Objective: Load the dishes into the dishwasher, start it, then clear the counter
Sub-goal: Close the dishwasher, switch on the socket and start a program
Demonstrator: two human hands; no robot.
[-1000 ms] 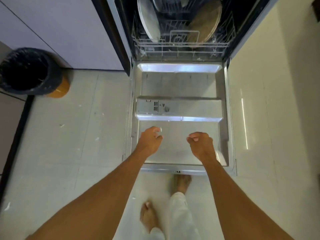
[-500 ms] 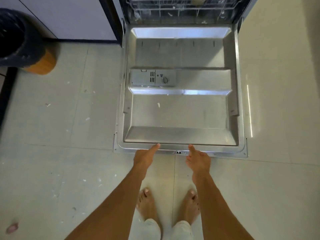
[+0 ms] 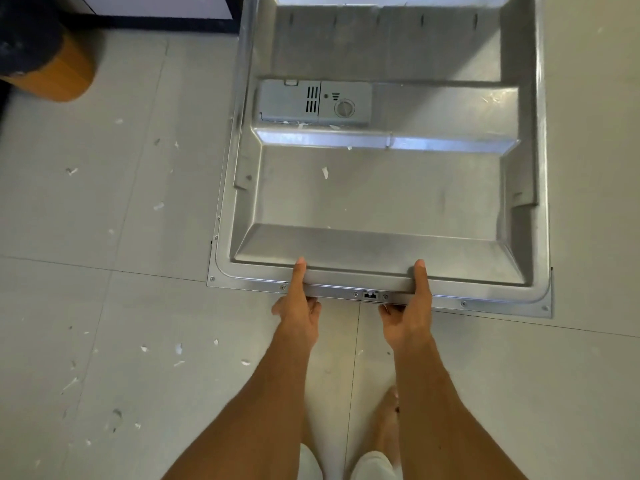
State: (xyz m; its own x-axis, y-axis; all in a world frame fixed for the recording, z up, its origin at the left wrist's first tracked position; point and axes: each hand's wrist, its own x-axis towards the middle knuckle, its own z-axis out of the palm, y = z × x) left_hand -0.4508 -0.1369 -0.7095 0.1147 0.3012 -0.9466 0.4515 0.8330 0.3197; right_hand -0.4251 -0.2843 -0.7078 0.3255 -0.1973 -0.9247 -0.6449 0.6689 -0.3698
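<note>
The steel dishwasher door (image 3: 381, 202) lies folded down and open in front of me, inner side up. A grey detergent dispenser (image 3: 313, 102) sits in its upper left part. My left hand (image 3: 298, 306) grips the door's near edge, thumb on top and fingers curled beneath. My right hand (image 3: 412, 313) grips the same edge just to the right, on the far side of the latch (image 3: 370, 294). The racks and dishes are out of view.
A dark-lined orange bin (image 3: 45, 60) stands at the far left on the tiled floor (image 3: 121, 306), which is littered with small white scraps. A dark cabinet plinth (image 3: 156, 22) runs along the top left. My bare feet (image 3: 388, 420) are just behind the door's edge.
Both hands came back from over the door panel to its near edge and took hold of it. The view tilted down, so the racks left the frame.
</note>
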